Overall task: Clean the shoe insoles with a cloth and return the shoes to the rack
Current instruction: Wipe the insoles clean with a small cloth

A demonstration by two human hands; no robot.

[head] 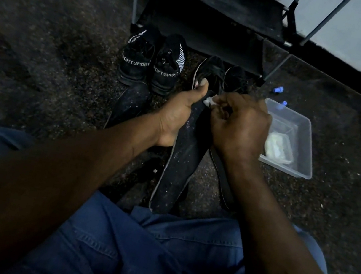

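My left hand (180,112) grips the top of a long dark insole (179,165) speckled with dust, thumb up along its edge. My right hand (239,123) pinches a small white cloth (208,101) against the insole's upper end. A second dark insole (130,103) lies on the floor to the left, and another (223,178) lies under my right forearm. Two black shoes (221,76) stand just beyond my hands. A black pair marked SPORT (151,64) stands further left. The black shoe rack (210,19) is behind them.
A clear plastic tub (294,142) holding a pale folded cloth (277,146) sits on the dark carpet at my right. Two small blue caps (278,90) lie near the rack's foot. My blue-jeaned legs fill the bottom of the view. A pale wall rises at back right.
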